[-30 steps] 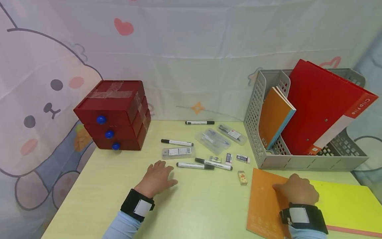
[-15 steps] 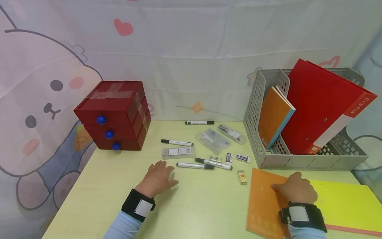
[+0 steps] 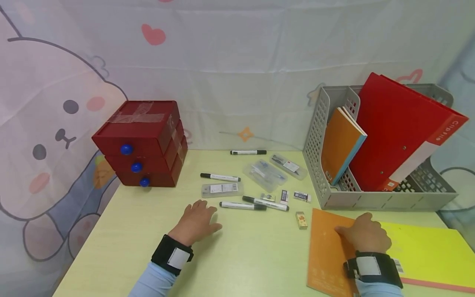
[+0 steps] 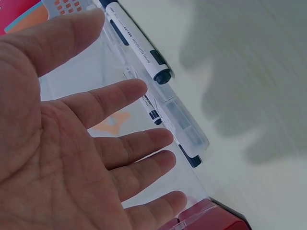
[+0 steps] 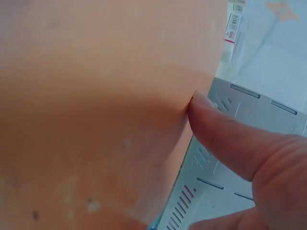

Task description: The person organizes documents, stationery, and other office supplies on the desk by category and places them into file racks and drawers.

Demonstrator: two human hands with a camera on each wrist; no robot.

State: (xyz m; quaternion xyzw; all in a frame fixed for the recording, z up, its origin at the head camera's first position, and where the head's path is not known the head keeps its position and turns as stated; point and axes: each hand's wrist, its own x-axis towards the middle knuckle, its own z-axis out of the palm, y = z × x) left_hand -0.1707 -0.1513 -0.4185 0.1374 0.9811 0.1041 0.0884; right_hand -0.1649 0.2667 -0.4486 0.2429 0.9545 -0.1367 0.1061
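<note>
Right grip (image 3: pixel 365 235) on notebook (image 3: pixel 326 249), "Clip File" folder (image 3: pixel 402 132)

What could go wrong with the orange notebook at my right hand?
Your right hand holds the orange notebook near one edge, so it might slip or bend. Moving it left could knock the small yellow block beside it. Lifting it toward the gray holder might bump the red file, which leans at a slant.
</note>
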